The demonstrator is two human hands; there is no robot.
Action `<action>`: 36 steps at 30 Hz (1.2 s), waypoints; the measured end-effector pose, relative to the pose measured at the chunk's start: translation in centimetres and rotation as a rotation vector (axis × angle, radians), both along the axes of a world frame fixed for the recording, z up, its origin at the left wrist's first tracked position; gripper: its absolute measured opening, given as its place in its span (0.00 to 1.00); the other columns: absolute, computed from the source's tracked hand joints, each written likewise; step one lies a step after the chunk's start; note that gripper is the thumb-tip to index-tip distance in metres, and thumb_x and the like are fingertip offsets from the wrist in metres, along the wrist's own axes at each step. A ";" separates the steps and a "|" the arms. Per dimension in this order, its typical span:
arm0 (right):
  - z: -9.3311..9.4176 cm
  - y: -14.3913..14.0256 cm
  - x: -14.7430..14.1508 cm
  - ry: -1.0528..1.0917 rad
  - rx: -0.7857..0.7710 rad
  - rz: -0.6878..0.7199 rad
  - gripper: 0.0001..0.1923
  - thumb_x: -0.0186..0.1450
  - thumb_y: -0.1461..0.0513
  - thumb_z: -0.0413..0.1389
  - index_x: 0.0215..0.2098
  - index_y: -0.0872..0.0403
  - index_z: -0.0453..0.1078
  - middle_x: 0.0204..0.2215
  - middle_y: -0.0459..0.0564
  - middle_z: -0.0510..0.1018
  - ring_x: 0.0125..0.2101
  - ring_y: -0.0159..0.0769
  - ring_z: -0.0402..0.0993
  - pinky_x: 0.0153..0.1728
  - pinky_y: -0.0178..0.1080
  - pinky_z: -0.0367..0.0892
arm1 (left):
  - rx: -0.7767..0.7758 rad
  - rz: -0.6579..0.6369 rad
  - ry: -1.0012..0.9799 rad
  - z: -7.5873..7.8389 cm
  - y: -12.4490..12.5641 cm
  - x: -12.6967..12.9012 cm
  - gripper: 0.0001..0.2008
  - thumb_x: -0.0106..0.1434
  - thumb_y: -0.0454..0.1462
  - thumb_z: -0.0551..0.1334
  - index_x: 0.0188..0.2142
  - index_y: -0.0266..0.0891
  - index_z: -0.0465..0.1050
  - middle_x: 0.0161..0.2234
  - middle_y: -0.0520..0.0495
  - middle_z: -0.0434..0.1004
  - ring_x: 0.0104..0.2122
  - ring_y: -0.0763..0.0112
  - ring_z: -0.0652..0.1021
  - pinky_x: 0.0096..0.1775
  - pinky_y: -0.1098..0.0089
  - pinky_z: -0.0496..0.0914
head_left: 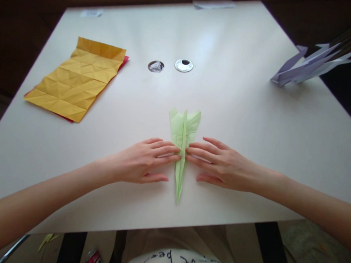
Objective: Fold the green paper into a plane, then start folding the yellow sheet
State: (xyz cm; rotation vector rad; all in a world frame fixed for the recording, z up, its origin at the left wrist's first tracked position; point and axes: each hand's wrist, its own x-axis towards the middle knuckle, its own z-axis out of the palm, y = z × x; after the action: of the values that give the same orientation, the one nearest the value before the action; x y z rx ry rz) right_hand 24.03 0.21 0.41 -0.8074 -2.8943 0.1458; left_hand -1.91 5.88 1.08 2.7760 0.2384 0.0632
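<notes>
A light green folded paper plane (184,128) lies on the white table, its narrow point towards me and its two wide flaps spread at the far end. A raised fold runs along its middle. From the left, my left hand (146,159) rests flat with its fingertips on the paper beside that fold. My right hand (221,161) mirrors it from the other side, fingers stretched out and tips touching the paper by the fold. Both thumbs stand apart from the paper, over the table. Neither hand grips anything.
Creased yellow paper (75,81) lies over red paper (124,62) at the left. Two round holes, one with a metal ring (179,65), are set in the white table (238,103). Folded purple paper planes (302,69) lie at the right edge. White paper (214,5) lies at the far edge.
</notes>
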 end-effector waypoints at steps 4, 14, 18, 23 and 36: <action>0.2 0.6 0.1 0.004 -0.020 -0.020 0.24 0.63 0.55 0.50 0.56 0.53 0.58 0.55 0.55 0.64 0.57 0.42 0.54 0.56 0.52 0.52 | 0.013 0.033 -0.004 0.1 0.4 0.0 0.22 0.62 0.44 0.54 0.55 0.44 0.59 0.56 0.42 0.60 0.54 0.59 0.63 0.54 0.57 0.58; 0.3 2.0 0.6 -0.006 -0.067 -0.033 0.29 0.63 0.54 0.49 0.60 0.56 0.51 0.56 0.56 0.62 0.57 0.44 0.53 0.56 0.54 0.50 | -0.015 0.072 -0.020 -0.1 1.7 0.3 0.24 0.62 0.45 0.53 0.56 0.40 0.57 0.55 0.41 0.61 0.53 0.60 0.64 0.54 0.58 0.58; 0.5 2.5 0.7 0.004 -0.073 -0.043 0.28 0.62 0.54 0.51 0.58 0.53 0.55 0.57 0.56 0.60 0.58 0.45 0.51 0.55 0.54 0.51 | -0.006 0.107 -0.028 -0.2 2.1 0.3 0.20 0.62 0.45 0.55 0.52 0.43 0.63 0.57 0.42 0.57 0.56 0.58 0.60 0.55 0.56 0.58; 0.7 3.1 1.1 -0.005 -0.078 -0.035 0.25 0.62 0.54 0.51 0.56 0.49 0.58 0.59 0.54 0.57 0.59 0.45 0.49 0.55 0.55 0.49 | -0.016 0.121 -0.035 -0.3 2.5 0.5 0.18 0.61 0.45 0.56 0.49 0.44 0.66 0.59 0.42 0.53 0.58 0.56 0.57 0.56 0.54 0.57; -0.3 4.2 0.8 0.037 -0.083 -0.058 0.31 0.61 0.50 0.50 0.58 0.57 0.54 0.57 0.57 0.61 0.58 0.44 0.50 0.56 0.53 0.48 | 0.049 0.147 -0.030 -0.5 3.1 0.8 0.21 0.62 0.46 0.53 0.52 0.41 0.62 0.57 0.42 0.59 0.55 0.60 0.61 0.55 0.57 0.56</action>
State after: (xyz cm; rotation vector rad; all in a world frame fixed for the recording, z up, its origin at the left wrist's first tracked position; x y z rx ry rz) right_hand 24.79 4.39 0.15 -0.8919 -2.8436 0.2738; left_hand -1.06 9.00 0.61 2.7994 0.4379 0.1488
